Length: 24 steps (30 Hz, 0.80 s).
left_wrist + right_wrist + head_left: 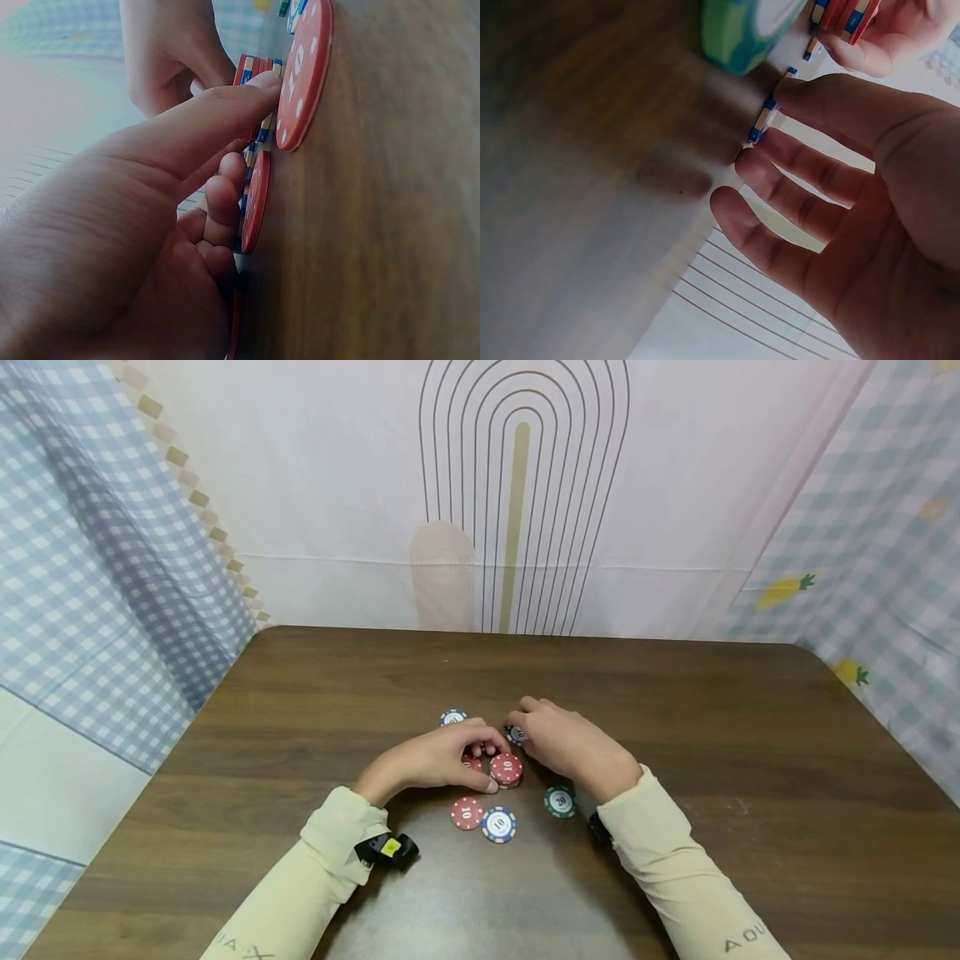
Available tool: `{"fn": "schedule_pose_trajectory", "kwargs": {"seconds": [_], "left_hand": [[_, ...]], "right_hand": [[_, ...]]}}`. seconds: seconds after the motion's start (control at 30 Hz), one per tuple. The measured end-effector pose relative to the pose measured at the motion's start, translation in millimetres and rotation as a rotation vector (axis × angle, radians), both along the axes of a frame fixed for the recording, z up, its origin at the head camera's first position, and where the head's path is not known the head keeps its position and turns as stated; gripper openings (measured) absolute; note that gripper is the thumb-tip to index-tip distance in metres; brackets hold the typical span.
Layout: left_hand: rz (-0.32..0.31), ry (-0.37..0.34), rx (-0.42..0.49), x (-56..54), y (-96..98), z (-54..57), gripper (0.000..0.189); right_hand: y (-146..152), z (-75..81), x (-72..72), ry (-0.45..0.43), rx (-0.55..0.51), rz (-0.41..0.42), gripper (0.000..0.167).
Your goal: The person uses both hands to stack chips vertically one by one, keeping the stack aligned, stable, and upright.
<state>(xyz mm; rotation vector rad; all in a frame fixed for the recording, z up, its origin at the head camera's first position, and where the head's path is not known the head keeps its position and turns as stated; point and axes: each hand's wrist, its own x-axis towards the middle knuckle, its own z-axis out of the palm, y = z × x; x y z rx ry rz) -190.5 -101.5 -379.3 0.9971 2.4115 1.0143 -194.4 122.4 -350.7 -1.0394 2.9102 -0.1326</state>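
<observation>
My left hand (438, 758) curls around a short stack of poker chips (507, 767), thumb on the near side and index finger on the far side. Red chips top that stack, and blue-and-white edges show lower down in the left wrist view. Beneath the left fingers lies another red chip (471, 762), partly covered. Just beyond the stack, my right hand (567, 742) pinches a blue chip (516, 735) at the tabletop. The right wrist view shows that blue chip (765, 116) edge-on between thumb and fingertips, the other fingers loosely bent.
Nearer me lie a red chip (467, 813) and a blue chip (498, 824), side by side. A green chip (560, 802) is by the right wrist. Past the left hand sits another blue chip (453, 717). The brown table (712, 710) meets a patterned cloth backdrop (337, 485).
</observation>
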Motion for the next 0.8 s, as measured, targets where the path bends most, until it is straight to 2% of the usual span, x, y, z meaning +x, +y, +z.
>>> {"fn": "schedule_pose_trajectory", "kwargs": {"seconds": [0.2,0.43,0.67,0.8], "left_hand": [[0.004,-0.002,-0.007,0.1,-2.0,-0.8,0.041],[0.004,0.007,-0.005,1.3,-2.7,1.2,0.041],[0.001,-0.001,-0.007,0.9,-1.2,0.9,0.040],[-0.003,0.002,-0.004,0.8,-0.6,0.5,0.042]], "right_hand": [[0.0,-0.2,-0.6,0.003,0.017,-0.017,0.021],[-0.1,2.1,-1.8,-0.060,0.058,-0.104,0.032],[2.7,3.3,-2.7,-0.104,0.064,-0.149,0.037],[4.8,3.2,-2.1,-0.092,0.064,-0.156,0.039]]}}
